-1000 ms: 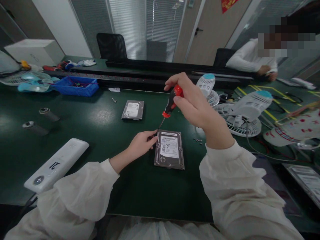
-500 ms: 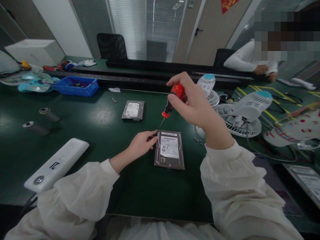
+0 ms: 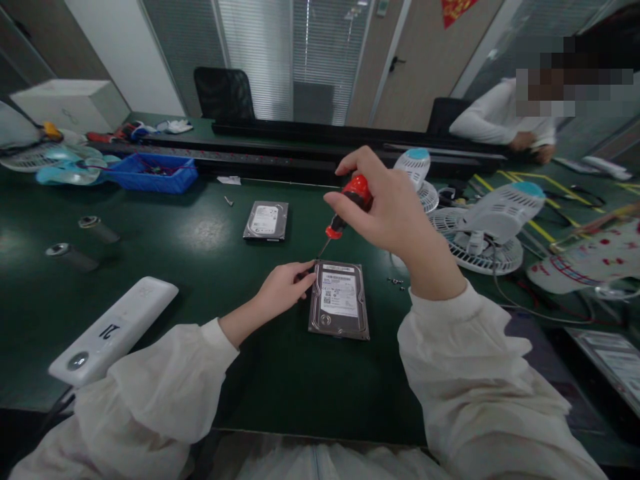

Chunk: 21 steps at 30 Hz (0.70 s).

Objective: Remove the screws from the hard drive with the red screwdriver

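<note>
On the table (image 3: 285,393), a hard disk drive (image 3: 340,298) lies flat, long axis running away from the person. The nearer left hand (image 3: 283,289) has narrowed fingers at its left edge; whether they pinch, I cannot tell. The right hand's (image 3: 387,210) fingers wrap a red-and-black screwdriver (image 3: 339,223) slanting down to the drive's far-left corner.

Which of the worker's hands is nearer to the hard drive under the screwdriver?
The left. The left hand is at the left edge of the hard drive; the right hand is raised above its far end.
</note>
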Available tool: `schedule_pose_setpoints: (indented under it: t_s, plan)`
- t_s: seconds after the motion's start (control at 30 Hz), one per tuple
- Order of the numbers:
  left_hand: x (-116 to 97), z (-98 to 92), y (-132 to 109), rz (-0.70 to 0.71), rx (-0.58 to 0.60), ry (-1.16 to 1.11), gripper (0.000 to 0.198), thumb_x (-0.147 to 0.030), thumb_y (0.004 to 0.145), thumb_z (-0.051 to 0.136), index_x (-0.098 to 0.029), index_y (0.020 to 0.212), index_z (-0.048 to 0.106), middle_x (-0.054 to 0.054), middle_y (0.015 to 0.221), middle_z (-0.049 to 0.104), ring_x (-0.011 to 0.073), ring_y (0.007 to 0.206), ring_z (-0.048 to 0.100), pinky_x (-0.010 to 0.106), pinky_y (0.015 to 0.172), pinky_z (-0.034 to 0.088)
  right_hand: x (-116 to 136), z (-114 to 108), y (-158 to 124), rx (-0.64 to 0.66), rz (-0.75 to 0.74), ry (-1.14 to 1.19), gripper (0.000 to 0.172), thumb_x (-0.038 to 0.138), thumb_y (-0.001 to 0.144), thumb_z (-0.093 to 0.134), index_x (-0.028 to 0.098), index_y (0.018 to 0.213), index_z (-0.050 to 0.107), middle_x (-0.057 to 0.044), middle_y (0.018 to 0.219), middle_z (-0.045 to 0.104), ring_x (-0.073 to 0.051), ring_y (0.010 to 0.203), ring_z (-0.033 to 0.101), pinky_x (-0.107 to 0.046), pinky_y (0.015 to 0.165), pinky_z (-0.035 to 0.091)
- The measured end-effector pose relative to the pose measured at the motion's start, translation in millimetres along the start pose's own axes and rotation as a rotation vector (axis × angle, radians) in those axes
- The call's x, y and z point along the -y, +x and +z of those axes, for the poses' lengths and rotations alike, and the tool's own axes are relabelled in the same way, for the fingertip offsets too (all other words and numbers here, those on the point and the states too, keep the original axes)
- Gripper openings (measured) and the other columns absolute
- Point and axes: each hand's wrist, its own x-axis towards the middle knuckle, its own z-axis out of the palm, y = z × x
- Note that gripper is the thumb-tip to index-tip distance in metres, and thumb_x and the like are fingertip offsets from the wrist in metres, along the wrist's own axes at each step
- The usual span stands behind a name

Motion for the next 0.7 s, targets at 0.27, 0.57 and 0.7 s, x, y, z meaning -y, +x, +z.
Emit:
schedule_pose_setpoints:
  t_s: [0.27,0.57,0.7]
  plan:
    - [-5.2,-0.7,-1.7,-0.016,0.001,0.006,0.05,-0.035,0.102,0.057,-0.015,0.148,0.059,0.009,0.104,0.077,0.0124,0.064,0.066,0.025,0.056,0.052,-1.3,-1.4,-1.3,0.039,-0.015,0.162,0.027,0.021,0.092,0.047,0.024,0.118,0.049,-0.006,0.11,0.065,-0.023,0.091,0.062,-0.04,0.082,0.05]
    - [-1.8,-0.5,-1.2,-0.012,0.0,0.005,0.05,-0.036,0.102,0.057,-0.017,0.148,0.059,0.008,0.103,0.077,0.0124,0.063,0.066,0.025,0.055,0.052,-1.9,0.0,0.6,0.011,0.035,-0.006,0.027,0.043,0.097,0.056,0.024,0.116,0.051,-0.003,0.09,0.063,-0.02,0.074,0.058,-0.039,0.073,0.048]
    - [-0.3,-0.3,-0.6,-0.009,-0.005,0.007,0.05,-0.036,0.102,0.058,-0.018,0.148,0.059,0.008,0.104,0.077,0.0121,0.063,0.066,0.025,0.055,0.052,-4.2,0.5,-0.4,0.02,-0.031,0.168,0.027,0.019,0.09,0.045,0.024,0.117,0.049,-0.006,0.113,0.064,-0.024,0.097,0.062,-0.042,0.084,0.051]
